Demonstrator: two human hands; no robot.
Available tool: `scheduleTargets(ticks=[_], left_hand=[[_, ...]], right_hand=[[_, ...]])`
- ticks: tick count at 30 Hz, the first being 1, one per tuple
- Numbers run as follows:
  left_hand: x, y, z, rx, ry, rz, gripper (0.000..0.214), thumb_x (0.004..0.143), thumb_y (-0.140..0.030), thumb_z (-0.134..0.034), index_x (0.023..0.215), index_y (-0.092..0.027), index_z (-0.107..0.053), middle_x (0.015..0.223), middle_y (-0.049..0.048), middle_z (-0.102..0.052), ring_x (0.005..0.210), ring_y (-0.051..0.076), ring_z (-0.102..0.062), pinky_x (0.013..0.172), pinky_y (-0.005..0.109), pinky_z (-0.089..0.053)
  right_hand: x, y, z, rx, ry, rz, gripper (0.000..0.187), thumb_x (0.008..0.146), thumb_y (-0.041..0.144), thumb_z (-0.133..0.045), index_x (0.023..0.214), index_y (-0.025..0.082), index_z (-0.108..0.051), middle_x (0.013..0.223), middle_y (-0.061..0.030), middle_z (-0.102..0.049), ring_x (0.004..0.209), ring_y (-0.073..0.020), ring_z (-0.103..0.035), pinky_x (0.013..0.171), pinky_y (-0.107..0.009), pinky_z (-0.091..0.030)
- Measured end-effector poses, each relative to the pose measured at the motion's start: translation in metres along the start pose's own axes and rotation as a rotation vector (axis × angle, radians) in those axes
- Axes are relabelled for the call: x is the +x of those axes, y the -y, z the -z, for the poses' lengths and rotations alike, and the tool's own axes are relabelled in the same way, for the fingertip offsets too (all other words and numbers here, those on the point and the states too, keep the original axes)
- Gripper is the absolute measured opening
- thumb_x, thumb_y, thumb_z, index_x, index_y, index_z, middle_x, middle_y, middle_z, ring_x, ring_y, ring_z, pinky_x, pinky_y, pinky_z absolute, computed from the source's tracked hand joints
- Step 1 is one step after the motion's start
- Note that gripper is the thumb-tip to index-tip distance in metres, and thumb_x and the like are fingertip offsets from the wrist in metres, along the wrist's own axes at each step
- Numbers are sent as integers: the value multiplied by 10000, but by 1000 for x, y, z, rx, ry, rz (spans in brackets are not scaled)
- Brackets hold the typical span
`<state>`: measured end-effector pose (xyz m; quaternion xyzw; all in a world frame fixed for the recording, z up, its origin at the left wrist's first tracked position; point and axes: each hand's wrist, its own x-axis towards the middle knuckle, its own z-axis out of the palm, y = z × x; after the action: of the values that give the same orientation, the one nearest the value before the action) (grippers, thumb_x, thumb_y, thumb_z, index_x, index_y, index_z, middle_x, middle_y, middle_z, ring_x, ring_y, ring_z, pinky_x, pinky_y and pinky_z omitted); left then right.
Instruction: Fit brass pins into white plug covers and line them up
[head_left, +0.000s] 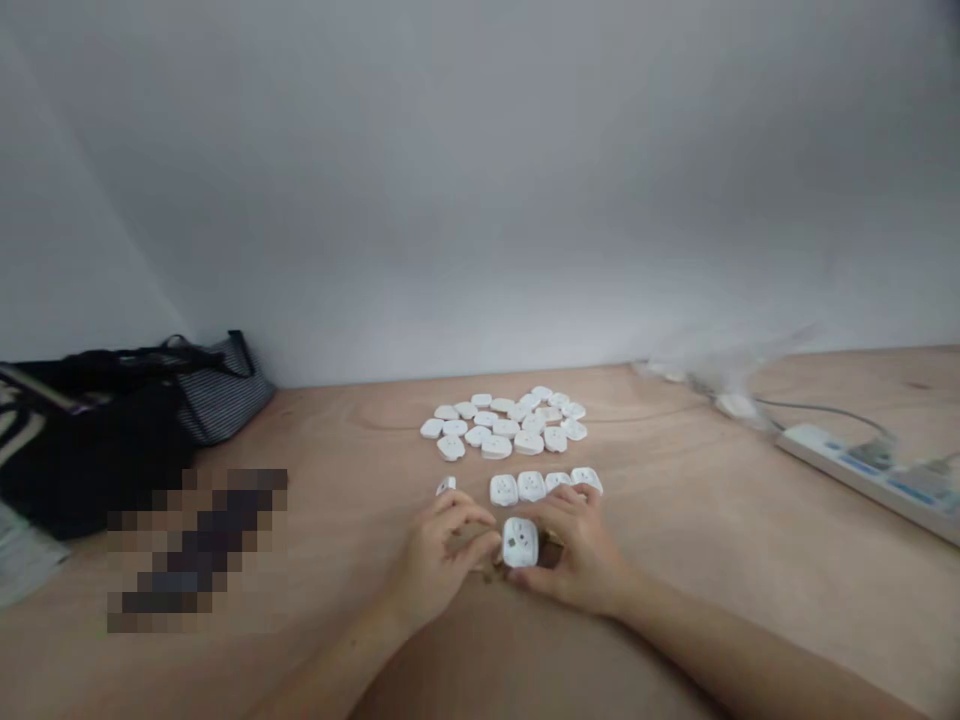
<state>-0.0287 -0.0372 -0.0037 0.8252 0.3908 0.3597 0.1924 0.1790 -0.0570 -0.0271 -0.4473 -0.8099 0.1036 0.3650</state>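
My right hand [581,555] grips a white square plastic housing [520,543] between thumb and fingers, its recessed face with small holes turned towards me. My left hand [448,548] is beside the housing's left edge, thumb and forefinger drawn together in a pinch; whatever is between the tips is too small to make out. Small brass-coloured pieces [553,540] show by my right palm, partly hidden. Just beyond my hands stands a row of several like housings [504,489], some partly covered by my right fingers. One more housing [446,485] sits behind my left hand.
Farther back on the wooden table [337,540] lies a cluster of several white housings [496,447]. A white power strip [862,470] with plugs and clear plastic wrap [697,372] are at right. A black bag [97,430] and a pixelated dark object [202,550] are at left.
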Motion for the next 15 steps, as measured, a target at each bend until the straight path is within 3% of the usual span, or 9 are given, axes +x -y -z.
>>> scheduleTargets(ticks=[4,6,11,15], left_hand=[[2,8,22,36,351,123,70,743,-171,-646,804,-164,-677,746,9,-616,682,145,-576,620,226,-441],[1,10,25,42,432,178,133,688,-145,-683,820,-158,-681,747,6,-615,666,143,-573,595,213,-435],[1,10,21,71,418,137,45,728,-172,-653,690,-151,-660,736,8,-598,660,138,-557,593,212,-425],[2,7,17,97,305,82,81,784,-165,-594,710,-164,-628,715,-3,-614,686,148,-566,630,228,-426]], right_hand=[[-2,-4,1,-2,-16,-1,434,640,426,-718,1034,274,-618,943,-32,-673,914,-251,-538,879,-432,-232],[-2,-4,2,-3,-27,-6,416,644,420,-718,1022,273,-623,927,-31,-671,910,-250,-539,881,-435,-230],[-2,-4,3,-10,-1,6,417,648,437,-711,1019,269,-622,921,-29,-670,902,-245,-540,890,-431,-234],[-3,-5,3,-8,23,18,420,652,422,-711,1032,271,-614,948,-23,-667,921,-240,-534,891,-419,-234]])
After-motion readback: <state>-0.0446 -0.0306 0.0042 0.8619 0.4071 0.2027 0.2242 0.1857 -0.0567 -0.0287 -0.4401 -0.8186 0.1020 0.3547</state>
